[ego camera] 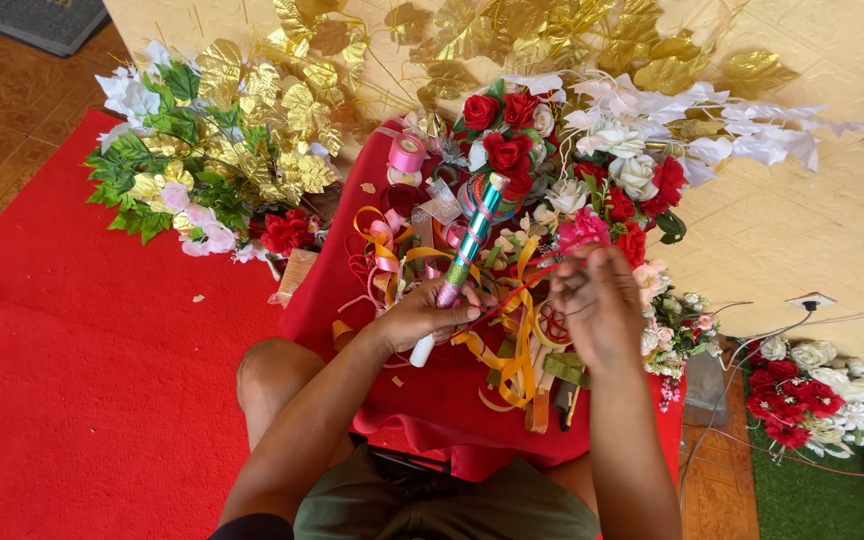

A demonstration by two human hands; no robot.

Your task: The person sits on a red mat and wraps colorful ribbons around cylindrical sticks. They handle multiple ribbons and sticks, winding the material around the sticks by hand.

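The left hand (430,315) is closed around the lower part of a flower stick (464,252), a slim rod wrapped in shiny teal and pink foil with a bare white end (421,352) pointing toward the person. Its far end carries a cluster of red roses (500,135). The stick lies tilted above a red cloth (432,390), over a heap of loose ribbons (512,350).

The right hand (597,305) is narrow, fingers pinched on a thin red ribbon (527,285) that runs from it to the left hand and the stick.

Handling judgement:
1. The stick appears light and stiff, but top-heavy because of the roses.
2. The foil wrap looks smooth and probably slippery; a full-hand grip low on the shaft, as shown, seems the secure hold.
3. The roses look like soft cloth petals that crush easily; avoid gripping the head.
4. The ribbon is limp and thin; it likely needs steady tension from a fingertip pinch.

Nearby: a pink ribbon roll (407,153), gold leaves (292,110), white flowers (642,130).
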